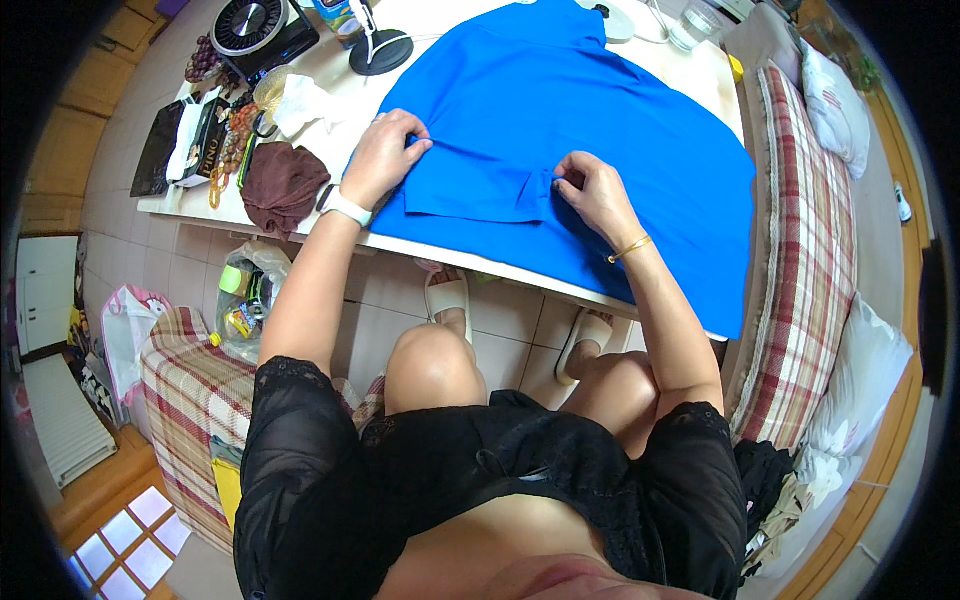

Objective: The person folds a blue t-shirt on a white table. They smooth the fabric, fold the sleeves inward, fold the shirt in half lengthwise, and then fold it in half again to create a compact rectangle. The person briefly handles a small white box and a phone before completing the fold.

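Note:
A bright blue garment point(555, 97) lies spread over the white table point(345, 112), its fabric hanging past the near right edge. A sleeve-like flap point(472, 199) is laid across its body, the end towards the right. My left hand point(390, 154) pinches the cloth at the upper left of this flap between thumb and fingers. At the flap's right end, my right hand point(592, 191) holds a bit of the blue cloth between thumb and forefinger. Light creases run between the two hands.
Left on the table are a crumpled maroon cloth point(283, 187), a tissue box point(199, 142), beads point(236, 142), a small fan-like device point(255, 30) and a round black stand point(381, 52). A glass point(696, 26) stands far right. Plaid-covered seats point(802, 255) flank the table.

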The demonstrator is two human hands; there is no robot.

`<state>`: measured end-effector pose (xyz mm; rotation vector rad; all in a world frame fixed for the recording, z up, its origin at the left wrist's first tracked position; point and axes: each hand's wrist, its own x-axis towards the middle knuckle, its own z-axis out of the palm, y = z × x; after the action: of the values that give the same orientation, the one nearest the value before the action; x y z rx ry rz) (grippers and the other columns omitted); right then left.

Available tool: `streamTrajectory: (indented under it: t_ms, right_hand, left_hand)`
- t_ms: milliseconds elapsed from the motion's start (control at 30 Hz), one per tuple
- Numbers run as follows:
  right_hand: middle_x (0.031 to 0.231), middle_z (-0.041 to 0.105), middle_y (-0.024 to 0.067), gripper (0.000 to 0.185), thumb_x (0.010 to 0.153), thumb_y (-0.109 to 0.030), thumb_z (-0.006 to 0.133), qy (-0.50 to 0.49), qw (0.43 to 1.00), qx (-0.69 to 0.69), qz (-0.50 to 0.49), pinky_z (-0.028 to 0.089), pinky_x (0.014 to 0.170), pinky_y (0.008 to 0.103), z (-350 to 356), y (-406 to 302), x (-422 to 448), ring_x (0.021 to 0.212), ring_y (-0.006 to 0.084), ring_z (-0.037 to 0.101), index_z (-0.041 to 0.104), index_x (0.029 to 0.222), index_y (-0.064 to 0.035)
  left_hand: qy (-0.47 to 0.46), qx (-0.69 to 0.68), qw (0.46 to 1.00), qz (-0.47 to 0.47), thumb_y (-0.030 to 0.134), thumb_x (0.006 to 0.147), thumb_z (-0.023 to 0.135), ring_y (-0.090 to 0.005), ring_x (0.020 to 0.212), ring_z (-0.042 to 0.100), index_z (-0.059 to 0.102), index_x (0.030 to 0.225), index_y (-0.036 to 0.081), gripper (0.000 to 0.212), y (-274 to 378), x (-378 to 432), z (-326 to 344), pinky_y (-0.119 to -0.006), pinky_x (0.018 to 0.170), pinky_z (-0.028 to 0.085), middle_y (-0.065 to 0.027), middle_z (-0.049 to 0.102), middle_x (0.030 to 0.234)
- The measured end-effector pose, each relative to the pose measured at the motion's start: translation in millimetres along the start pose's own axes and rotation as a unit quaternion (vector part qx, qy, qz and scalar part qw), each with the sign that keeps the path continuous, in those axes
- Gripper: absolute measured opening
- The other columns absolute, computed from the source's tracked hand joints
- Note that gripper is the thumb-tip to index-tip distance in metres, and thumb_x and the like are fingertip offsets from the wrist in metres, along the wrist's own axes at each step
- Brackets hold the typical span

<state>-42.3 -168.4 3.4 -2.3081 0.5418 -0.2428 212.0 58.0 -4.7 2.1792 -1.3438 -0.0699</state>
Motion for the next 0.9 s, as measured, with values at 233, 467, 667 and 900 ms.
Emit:
streamTrajectory:
  t_ms: [233,467,667,900]
  right_hand:
    - [0.118,0.066,0.0129,0.032,0.078,-0.002,0.067,0.132,0.956,-0.191,-0.179,0.051,0.09,0.0423,-3,-11,-9,0.11,0.0321,0.062,0.066,0.11,-0.0065]
    - [0.159,0.039,0.0151,0.07,0.091,-0.037,0.069,-0.041,0.941,-0.223,-0.251,0.031,0.12,0.0455,16,-11,-36,0.147,0.0332,0.035,0.046,0.147,-0.0034]
    - [0.162,0.033,0.0159,0.074,0.091,-0.038,0.07,-0.005,0.949,-0.25,-0.194,0.028,0.121,0.0458,-19,-7,-80,0.149,0.034,0.031,0.042,0.15,-0.0044]
    - [0.16,0.036,0.0171,0.069,0.09,-0.033,0.072,0.101,0.967,-0.213,-0.094,0.03,0.119,0.0482,-56,54,-135,0.148,0.0377,0.033,0.047,0.149,-0.01]
  left_hand:
    - [0.11,0.09,0.987,0.081,0.012,0.085,0.072,-0.0341,0.112,0.06,0.067,0.106,0.005,0.023,34,-8,-6,-0.044,0.096,0.047,-0.0136,0.065,0.119]
    - [-0.141,0.104,0.966,0.188,0.047,0.092,0.063,-0.0351,0.151,0.027,0.037,0.155,0.011,0.077,72,-79,16,-0.051,0.122,0.024,-0.0164,0.029,0.163]
    - [-0.078,0.128,0.98,0.129,0.049,0.093,0.061,-0.0354,0.152,0.025,0.033,0.157,0.007,0.082,49,-102,-2,-0.05,0.124,0.019,-0.0163,0.028,0.164]
    - [-0.068,0.152,0.983,0.079,0.049,0.091,0.065,-0.0386,0.152,0.022,0.029,0.158,0.005,0.088,31,-128,-11,-0.05,0.123,0.021,-0.0209,0.024,0.165]
